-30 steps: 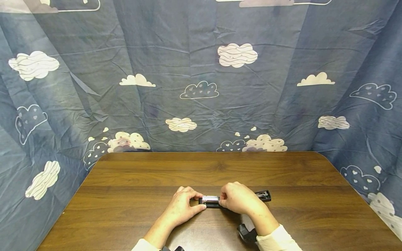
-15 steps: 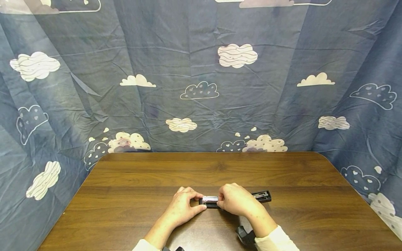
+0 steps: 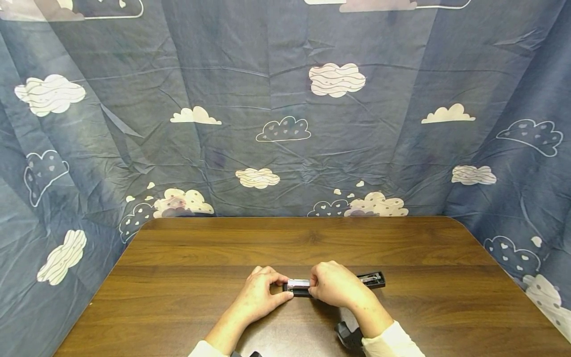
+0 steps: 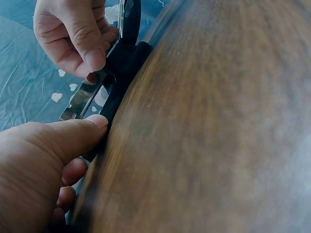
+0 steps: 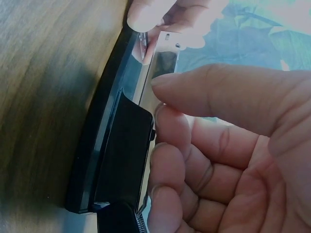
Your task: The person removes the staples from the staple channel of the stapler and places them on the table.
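A black stapler point(image 3: 303, 293) lies on the table, spread wide with its cover point(image 3: 374, 279) folded back to the right. Its shiny metal staple magazine point(image 5: 167, 56) runs above the black base point(image 5: 85, 160). My left hand point(image 3: 258, 296) pinches the base's left end between thumb and fingers. Over the middle of the stapler, my right hand point(image 3: 336, 283) pinches the magazine with thumb and index finger, the other fingers curled beneath, as the right wrist view shows. The stapler's hinge part is hidden behind this hand in the head view. In the left wrist view, a gap shows between magazine point(image 4: 80, 104) and base.
The brown wooden table point(image 3: 200, 248) extends around both hands. A blue cloud-patterned cloth point(image 3: 285, 89) hangs behind and at the sides. A black wrist mount point(image 3: 348, 336) sits by the right sleeve point(image 3: 392, 342).
Between one second and half a second ago my right hand shifted slightly left along the stapler, showing more of the folded-back cover. Since then both hands look still.
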Available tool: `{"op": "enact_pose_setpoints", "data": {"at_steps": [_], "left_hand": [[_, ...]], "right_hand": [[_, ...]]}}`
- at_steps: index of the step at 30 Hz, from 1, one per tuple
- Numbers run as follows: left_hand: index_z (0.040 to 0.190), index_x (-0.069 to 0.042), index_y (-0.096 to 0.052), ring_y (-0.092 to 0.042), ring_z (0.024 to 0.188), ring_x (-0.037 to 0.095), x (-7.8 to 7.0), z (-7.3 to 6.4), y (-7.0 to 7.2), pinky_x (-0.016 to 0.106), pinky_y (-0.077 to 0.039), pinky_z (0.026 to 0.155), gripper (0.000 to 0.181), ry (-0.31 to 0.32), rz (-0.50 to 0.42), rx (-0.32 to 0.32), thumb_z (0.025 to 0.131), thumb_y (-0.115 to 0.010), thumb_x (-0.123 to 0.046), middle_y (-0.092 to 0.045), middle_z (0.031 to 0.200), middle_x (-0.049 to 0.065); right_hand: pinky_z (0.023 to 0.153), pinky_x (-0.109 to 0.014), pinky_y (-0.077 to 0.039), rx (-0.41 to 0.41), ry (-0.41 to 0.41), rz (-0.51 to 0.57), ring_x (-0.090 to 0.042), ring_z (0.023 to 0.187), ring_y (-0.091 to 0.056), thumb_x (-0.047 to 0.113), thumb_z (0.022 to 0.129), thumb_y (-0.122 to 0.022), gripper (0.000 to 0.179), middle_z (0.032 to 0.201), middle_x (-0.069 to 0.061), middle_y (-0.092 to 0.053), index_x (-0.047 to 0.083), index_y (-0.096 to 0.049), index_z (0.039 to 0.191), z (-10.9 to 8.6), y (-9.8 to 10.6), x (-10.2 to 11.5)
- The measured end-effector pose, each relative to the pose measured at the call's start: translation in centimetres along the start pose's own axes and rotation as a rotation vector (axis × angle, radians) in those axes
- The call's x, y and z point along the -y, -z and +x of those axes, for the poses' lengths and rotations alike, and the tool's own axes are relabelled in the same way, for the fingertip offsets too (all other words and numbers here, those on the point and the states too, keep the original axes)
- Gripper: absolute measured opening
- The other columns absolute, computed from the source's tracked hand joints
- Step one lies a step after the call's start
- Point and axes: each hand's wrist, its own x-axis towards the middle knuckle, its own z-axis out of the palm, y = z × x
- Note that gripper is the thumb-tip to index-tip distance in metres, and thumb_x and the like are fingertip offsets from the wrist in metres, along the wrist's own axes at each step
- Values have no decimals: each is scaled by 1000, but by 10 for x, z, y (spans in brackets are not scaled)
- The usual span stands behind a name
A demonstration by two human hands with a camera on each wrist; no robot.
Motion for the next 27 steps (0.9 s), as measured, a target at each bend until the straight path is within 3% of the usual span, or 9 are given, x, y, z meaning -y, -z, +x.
{"op": "enact_pose_setpoints", "data": {"at_steps": [11,27], "left_hand": [[96,-24,-70,-44,82,6,-1,0,1,27,-38,73,28,-5,-1,-5,73,-76,-38,-55,83,-14],[96,-23,-70,-44,81,6,0,0,-1,27,-38,73,28,-31,10,-18,73,-76,-38,-54,81,-13]], "right_hand": [[51,-26,-39,20,-3,27,-6,53,-45,17,67,-70,13,60,11,-50,21,-57,64,1,-1,-3],[50,-24,-37,-39,23,5,-4,52,-43,17,74,-62,17,57,15,-46,25,-53,61,2,-2,-4]]}}
